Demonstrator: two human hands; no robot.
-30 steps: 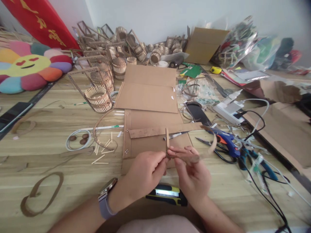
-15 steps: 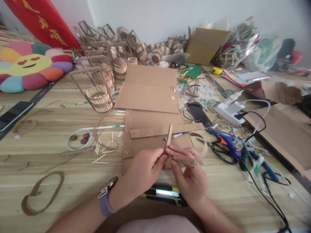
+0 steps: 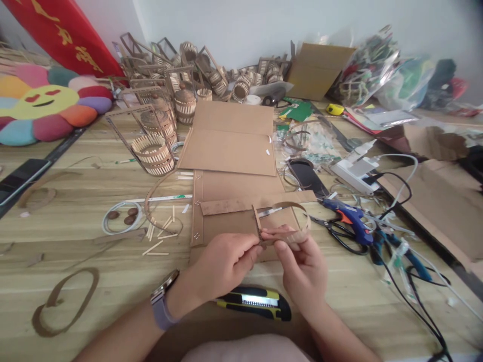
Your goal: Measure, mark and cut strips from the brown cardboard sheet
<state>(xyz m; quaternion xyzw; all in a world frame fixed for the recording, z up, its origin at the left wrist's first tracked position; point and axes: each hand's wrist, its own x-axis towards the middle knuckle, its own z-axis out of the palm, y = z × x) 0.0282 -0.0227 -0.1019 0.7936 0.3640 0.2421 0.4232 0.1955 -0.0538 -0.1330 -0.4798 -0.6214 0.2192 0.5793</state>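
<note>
My left hand, with a watch on its wrist, is closed in a pinch on a narrow brown cardboard strip that stands up from the fingertips. Beside it, my right hand pinches a curled brown cardboard strip whose loop arches over the fingers. Both sets of fingertips meet, and they hide where the two strips come together. Below the hands lies a yellow-and-black utility knife. Behind them, a long flat cardboard strip rests on cardboard sheets.
Small slatted baskets crowd the back left. At right lie a blue glue gun, black-handled scissors, pliers and a white power strip with cables. Short sticks and a wire coil are left.
The curled strip has turned in my right hand, so its loop now arches up behind the fingers. The narrow strip tilts more to the left. Both hands stay close together.
</note>
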